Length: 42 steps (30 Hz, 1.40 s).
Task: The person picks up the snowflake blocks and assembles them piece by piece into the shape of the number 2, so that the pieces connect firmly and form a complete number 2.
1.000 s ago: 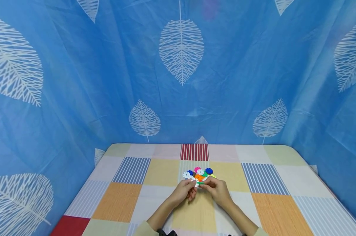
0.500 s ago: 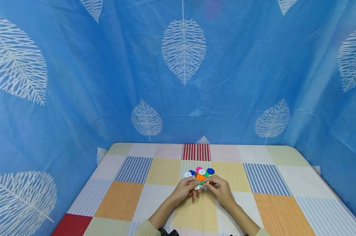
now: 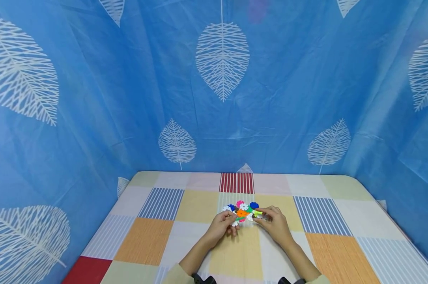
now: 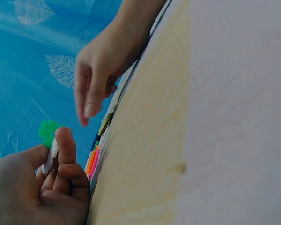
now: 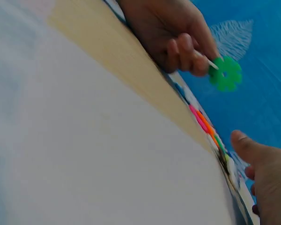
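In the head view my left hand [image 3: 221, 228] pinches a white flower-shaped plastic disc [image 4: 50, 157] between thumb and fingers. A green disc [image 5: 228, 73] is joined to it, standing at an angle to the white one. My right hand [image 3: 275, 225] holds nothing; its thumb and fingers are spread at the right side of a small pile of similar discs. In that pile lie an orange disc [image 3: 241, 213], a pink disc [image 3: 240, 203], a dark blue disc [image 3: 254, 205] and a yellow-green disc [image 3: 257, 213], with several white ones among them.
The table [image 3: 235, 252] is covered with a patchwork-patterned cloth. Blue curtains [image 3: 270, 98] with white leaf prints hang behind it and at both sides.
My right hand has let go of the green disc and moved right, its fingers parting beside the pile. The left hand keeps its hold on the joined discs.
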Tool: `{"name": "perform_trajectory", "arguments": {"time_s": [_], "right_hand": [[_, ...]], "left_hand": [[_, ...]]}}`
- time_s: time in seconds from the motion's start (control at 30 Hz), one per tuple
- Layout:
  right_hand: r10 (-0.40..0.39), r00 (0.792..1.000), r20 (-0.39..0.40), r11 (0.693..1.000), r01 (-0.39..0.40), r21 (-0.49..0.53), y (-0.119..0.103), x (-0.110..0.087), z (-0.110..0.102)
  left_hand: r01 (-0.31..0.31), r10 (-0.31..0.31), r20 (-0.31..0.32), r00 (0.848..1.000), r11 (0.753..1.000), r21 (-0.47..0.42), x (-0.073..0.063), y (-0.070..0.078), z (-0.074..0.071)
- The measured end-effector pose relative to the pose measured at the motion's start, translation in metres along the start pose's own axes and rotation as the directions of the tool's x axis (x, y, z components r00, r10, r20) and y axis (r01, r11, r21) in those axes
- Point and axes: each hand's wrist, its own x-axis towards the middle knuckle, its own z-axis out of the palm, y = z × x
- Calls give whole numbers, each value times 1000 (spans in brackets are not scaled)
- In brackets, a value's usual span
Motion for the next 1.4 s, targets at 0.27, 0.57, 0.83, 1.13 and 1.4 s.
{"name": "perform_trajectory", "arguments": {"time_s": [0.27,0.57,0.83,1.13,1.4], "right_hand": [[108,993,57,993,-105,-48,12,-3,-15],[196,978,75,970,-204,133,8,1,-13],[359,911,202,754,-411,512,-13,1,-2],[384,891,242,677,-450,582,-30,-1,8],[379,887,262,656,-458,600,-32,-3,9]], "left_hand": [[3,-3,-5,1000,1000,7,-1,3,0],[0,0,-9,1000,1000,14,1,2,0],[17,-17,14,1000,1000,21,0,2,0],[10,-10,8,1000,998,55,-1,3,2],[-3,1,20,1000,998,57,-2,5,2]]}}
